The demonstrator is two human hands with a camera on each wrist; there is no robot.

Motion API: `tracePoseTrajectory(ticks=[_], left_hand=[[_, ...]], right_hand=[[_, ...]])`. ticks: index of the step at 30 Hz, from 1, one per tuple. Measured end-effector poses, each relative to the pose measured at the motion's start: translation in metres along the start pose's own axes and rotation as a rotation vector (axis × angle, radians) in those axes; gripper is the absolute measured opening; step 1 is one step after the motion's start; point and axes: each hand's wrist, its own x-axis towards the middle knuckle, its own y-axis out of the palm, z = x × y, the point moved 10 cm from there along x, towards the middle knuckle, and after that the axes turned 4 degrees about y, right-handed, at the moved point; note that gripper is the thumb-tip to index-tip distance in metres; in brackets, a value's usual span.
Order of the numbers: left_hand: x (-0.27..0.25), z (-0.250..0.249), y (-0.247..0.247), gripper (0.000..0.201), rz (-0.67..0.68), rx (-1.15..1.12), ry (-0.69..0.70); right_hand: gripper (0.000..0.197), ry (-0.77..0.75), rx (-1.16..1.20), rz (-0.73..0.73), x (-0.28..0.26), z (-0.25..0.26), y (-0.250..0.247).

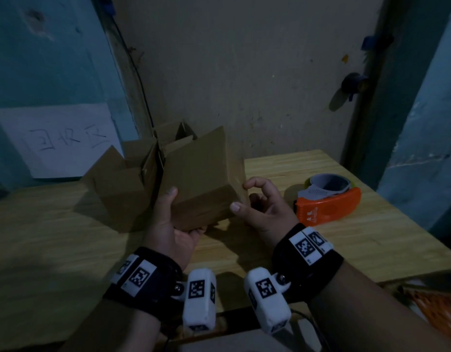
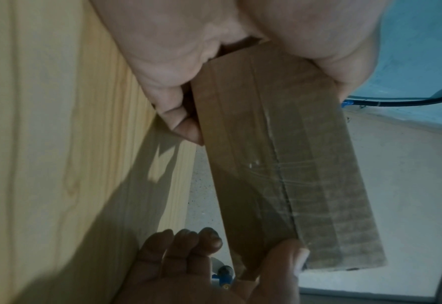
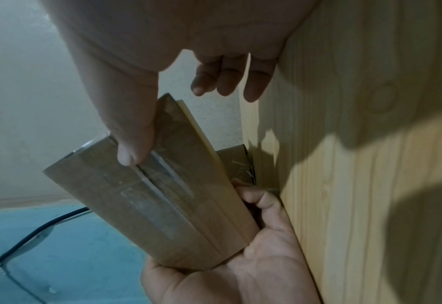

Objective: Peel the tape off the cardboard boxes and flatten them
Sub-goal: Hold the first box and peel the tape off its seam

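Holding a taped cardboard box (image 1: 206,184) tilted above the wooden table (image 1: 346,240).
Head view: left hand (image 1: 173,224) cupping the near corner, thumb on top; right hand (image 1: 265,207) curled at the opposite edge, beside an orange tape dispenser (image 1: 328,201); open boxes (image 1: 128,179) behind. Left wrist: clear tape (image 2: 300,174) along the seam, fingers wrapping the box end. Right wrist: right thumb (image 3: 131,131) pressing beside the taped seam, other fingers loosely curled, apart from the box.

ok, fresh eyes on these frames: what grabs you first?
The taped cardboard box held up at centre: the left hand grips its near end, and the right hand has its thumb at the tape along the seam. Next, the orange tape dispenser on the wooden table, at right.
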Motion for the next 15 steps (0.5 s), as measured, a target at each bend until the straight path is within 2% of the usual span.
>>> tracePoseTrajectory(ticks=[2, 4, 8, 9, 12, 15], left_hand=[[0.0, 0.0, 0.0, 0.078, 0.002, -0.004, 0.002], [0.0, 0.0, 0.001, 0.074, 0.014, 0.013, 0.008], [0.0, 0.001, 0.004, 0.069, 0.036, 0.029, 0.015], [0.0, 0.001, 0.004, 0.07, 0.037, 0.022, 0.015], [-0.002, 0.0, 0.004, 0.076, 0.032, 0.004, 0.016], [-0.002, 0.001, 0.004, 0.081, 0.03, 0.013, 0.01]], right_hand=[[0.044, 0.003, 0.01, 0.018, 0.0, 0.0, 0.001], [0.026, -0.019, 0.019, 0.015, -0.001, 0.001, 0.002], [0.025, -0.078, -0.013, -0.064, -0.002, 0.004, -0.005], [0.026, -0.082, -0.03, -0.081, -0.002, 0.005, -0.008], [0.052, -0.052, -0.049, -0.13, -0.001, 0.002, -0.011], [0.052, -0.06, -0.05, -0.203, -0.004, 0.004, -0.018]])
